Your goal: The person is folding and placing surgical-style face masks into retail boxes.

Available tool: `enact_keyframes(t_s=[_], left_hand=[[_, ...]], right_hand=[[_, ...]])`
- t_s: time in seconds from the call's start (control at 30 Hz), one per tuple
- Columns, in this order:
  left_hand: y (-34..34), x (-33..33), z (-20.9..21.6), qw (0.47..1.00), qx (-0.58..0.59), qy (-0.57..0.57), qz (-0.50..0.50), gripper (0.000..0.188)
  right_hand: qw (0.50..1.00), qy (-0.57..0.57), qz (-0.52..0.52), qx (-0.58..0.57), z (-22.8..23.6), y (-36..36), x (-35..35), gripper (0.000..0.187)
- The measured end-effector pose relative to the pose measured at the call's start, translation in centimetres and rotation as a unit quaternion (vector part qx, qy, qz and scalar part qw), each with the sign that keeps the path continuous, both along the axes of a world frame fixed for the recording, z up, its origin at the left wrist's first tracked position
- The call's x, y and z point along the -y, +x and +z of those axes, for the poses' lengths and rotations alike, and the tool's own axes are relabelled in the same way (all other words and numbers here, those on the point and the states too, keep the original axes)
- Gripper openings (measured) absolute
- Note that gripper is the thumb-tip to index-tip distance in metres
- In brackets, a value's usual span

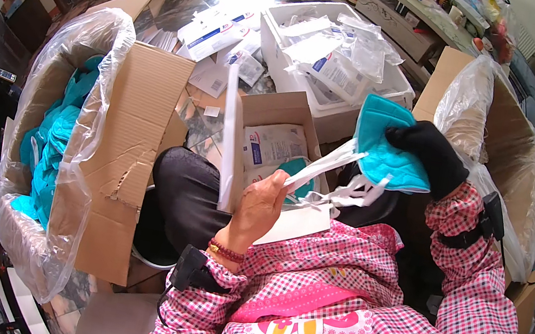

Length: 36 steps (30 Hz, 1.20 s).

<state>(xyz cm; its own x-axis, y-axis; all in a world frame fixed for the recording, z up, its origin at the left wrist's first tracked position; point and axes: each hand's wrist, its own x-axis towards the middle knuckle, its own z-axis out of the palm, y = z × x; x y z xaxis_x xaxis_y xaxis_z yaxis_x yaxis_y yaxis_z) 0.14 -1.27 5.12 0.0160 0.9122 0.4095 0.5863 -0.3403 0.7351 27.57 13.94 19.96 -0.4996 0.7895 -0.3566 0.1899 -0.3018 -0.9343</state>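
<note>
My right hand [431, 153], in a black glove, grips a turquoise quilted fabric pad [385, 148] by its edge and holds it up in front of me at the right. White straps [325, 166] run from the pad toward my left hand [256, 204], whose bare fingers are pinched shut on them. More of the loose straps hang below the pad. Under my hands a small cardboard box [281, 109] with its white flap raised stands by my knees. Inside it lie white printed packets [271, 145] and another turquoise piece [294, 168], partly hidden by the straps.
On the left, a large plastic-lined carton [129, 121] holds a heap of turquoise pads [58, 137]. A white foam bin [273, 53] full of clear-bagged packets stands ahead. Another plastic-lined carton [522, 140] is on the right. White printed boxes [207, 42] lie on the floor.
</note>
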Motion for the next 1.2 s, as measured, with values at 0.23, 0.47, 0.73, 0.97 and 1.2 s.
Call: enact_keyframes(t_s=[0.23,0.47,0.73,0.97,1.2], left_hand=[[-2.4,1.5,1.2,0.99,-0.13,-0.043,0.032,0.01],[-1.6,2.9,2.1,0.994,-0.106,-0.011,-0.025,0.012],[-3.9,4.7,3.5,0.945,0.235,-0.218,-0.071,0.044],[-0.7,0.9,2.3,0.939,0.234,-0.248,-0.037,0.045],[-0.1,-0.5,8.4,0.991,0.018,-0.077,-0.112,0.038]], right_hand=[[1.0,0.008,-0.004,-0.004,1.3,-0.1,1.4,0.027],[0.999,0.013,-0.041,-0.014,0.0,0.7,1.0,0.023],[1.0,0.015,-0.002,0.019,0.0,1.3,2.4,0.034],[0.872,0.292,0.379,-0.102,3.2,-5.0,5.8,0.069],[0.84,0.051,0.531,0.1,-3.1,-7.6,9.3,0.067]])
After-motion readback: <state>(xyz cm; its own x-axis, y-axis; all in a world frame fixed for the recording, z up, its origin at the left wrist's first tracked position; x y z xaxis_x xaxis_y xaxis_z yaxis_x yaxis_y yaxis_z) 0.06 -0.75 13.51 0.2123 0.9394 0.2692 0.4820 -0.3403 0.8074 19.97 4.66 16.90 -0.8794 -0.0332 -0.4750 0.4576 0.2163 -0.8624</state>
